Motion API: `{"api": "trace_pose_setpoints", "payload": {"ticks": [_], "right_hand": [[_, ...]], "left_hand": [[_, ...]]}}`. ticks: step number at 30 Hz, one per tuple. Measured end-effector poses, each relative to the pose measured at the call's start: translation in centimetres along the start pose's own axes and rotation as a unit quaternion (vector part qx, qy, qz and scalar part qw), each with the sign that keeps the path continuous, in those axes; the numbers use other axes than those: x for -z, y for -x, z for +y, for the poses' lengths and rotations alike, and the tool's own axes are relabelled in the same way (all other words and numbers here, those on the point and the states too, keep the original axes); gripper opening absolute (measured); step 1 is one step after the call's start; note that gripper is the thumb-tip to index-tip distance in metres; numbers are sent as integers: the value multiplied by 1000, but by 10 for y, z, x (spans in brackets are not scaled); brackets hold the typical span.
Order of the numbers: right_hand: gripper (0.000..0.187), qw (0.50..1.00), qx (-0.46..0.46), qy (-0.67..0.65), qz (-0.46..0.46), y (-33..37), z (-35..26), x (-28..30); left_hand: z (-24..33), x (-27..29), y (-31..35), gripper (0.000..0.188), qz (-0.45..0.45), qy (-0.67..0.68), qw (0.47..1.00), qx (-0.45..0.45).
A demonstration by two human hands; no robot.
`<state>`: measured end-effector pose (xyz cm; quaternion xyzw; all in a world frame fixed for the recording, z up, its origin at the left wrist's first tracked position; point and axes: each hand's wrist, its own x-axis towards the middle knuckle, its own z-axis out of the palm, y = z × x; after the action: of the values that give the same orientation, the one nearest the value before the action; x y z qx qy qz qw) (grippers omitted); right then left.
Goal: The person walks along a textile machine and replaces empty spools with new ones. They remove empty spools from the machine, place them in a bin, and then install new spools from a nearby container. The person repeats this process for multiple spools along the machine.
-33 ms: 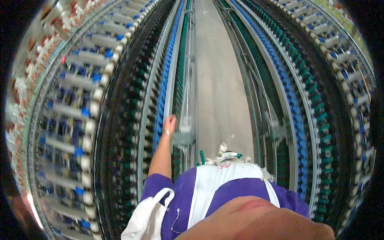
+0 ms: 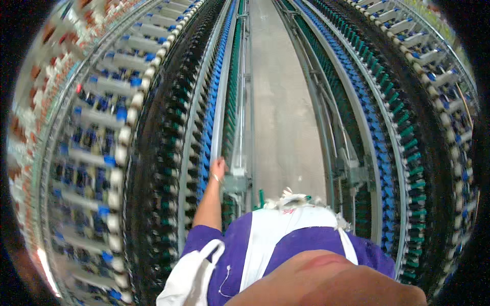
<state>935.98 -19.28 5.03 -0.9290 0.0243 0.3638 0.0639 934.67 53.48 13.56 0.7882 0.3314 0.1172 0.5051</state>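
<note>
My left hand (image 2: 218, 167) is beside the metal rail of the left spinning frame (image 2: 217, 127), just left of a grey box-like carriage (image 2: 237, 181). A band circles the wrist. The fingers look bent but are small and blurred, so I cannot make out whether they hold anything or touch the rail. My right hand is out of sight. In front of my body, the white apron (image 2: 286, 222) carries a bunch of whitish fibre (image 2: 288, 199) at its top edge. A green tube (image 2: 261, 198) sticks up beside the fibre.
Long spinning frames line both sides, with rows of blue parts (image 2: 375, 127), green bobbins (image 2: 403, 127) and white rollers (image 2: 122, 135). A pale floor aisle (image 2: 283, 102) runs between them. Another grey carriage (image 2: 357, 173) sits low on the right frame. White cloth (image 2: 186, 278) hangs by my left arm.
My left hand appears slightly lower in the view, still alongside the left rail. The machine rows have shifted a little, and the fibre at the apron has changed shape.
</note>
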Motion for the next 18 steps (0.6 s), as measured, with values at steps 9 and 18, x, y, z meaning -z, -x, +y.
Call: {"api": "trace_pose_setpoints", "payload": {"ticks": [9, 18], "right_hand": [[36, 906, 279, -35, 317, -362, -459, 419], [33, 980, 171, 98, -13, -586, -587, 528]], "left_hand": [[-94, -26, 4, 24, -103, -149, 858, 480], [27, -107, -484, 20, -113, -188, 921, 323]]}}
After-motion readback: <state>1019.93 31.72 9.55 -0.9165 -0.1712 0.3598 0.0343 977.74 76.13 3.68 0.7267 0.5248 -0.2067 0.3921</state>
